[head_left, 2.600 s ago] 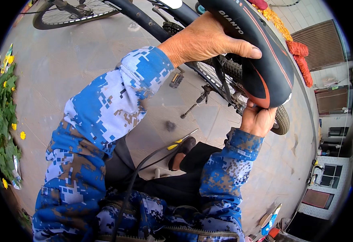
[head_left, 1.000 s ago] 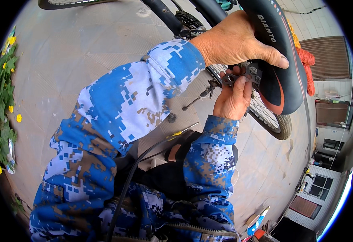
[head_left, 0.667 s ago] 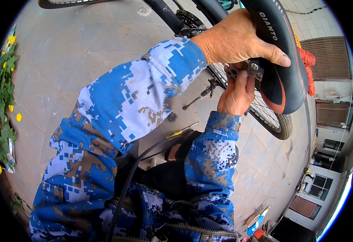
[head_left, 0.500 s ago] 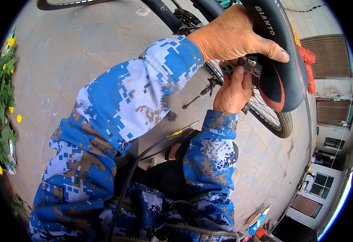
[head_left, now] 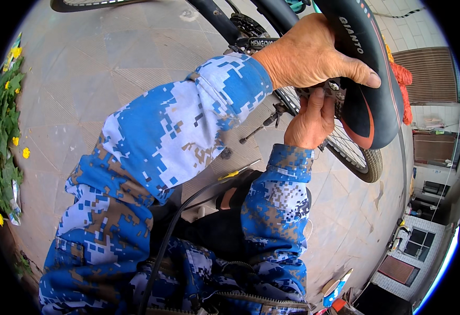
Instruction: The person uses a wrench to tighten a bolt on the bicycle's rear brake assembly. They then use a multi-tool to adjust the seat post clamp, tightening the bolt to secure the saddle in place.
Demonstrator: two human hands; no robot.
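Observation:
A black bicycle saddle (head_left: 379,113) with red trim tilts across the upper right. My left hand (head_left: 311,52) is closed around its side, the thumb lying on top of the cover and the other fingers hidden beneath. Just below, my right hand (head_left: 311,123) pinches a flat metal spanner with holes (head_left: 336,90) between thumb and fingers. The spanner sits against the underside of the saddle, partly covered by my left hand. What it engages there is hidden from sight.
Under the saddle are the bicycle's rear wheel (head_left: 373,167) and kickstand (head_left: 259,130). A yellow-handled tool (head_left: 230,175) lies on the paving near my feet, and a black cable (head_left: 169,231) runs past my lap. Leafy plants with yellow flowers (head_left: 4,126) line the left.
Both hands have shifted slightly right along with the saddle. The spanner has turned a little and is more hidden beneath my left hand. My grips look the same.

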